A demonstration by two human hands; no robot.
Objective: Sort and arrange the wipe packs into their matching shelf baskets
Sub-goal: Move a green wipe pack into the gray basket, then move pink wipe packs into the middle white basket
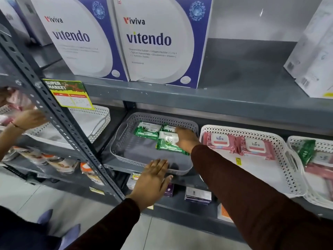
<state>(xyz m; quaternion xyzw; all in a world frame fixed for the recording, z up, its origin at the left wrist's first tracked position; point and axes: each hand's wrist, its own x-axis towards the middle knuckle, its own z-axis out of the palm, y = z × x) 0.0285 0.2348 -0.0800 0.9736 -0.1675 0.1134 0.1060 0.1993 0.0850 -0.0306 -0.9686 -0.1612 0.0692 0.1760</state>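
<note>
Shelf, grey basket [126, 141] — right fingers [177, 139] touching green pack [167, 143]

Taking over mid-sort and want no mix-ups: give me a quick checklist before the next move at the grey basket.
1. Grey basket holds only green packs: ok.
2. Right hand on the green packs: ok; grip closed or not: cannot tell.
3. Left hand steadies the basket's front rim: ok.
4. White basket holds only pink Kara packs: ok.
5. Far-right basket sorted: not ok, green pack lies with pink ones.
</note>
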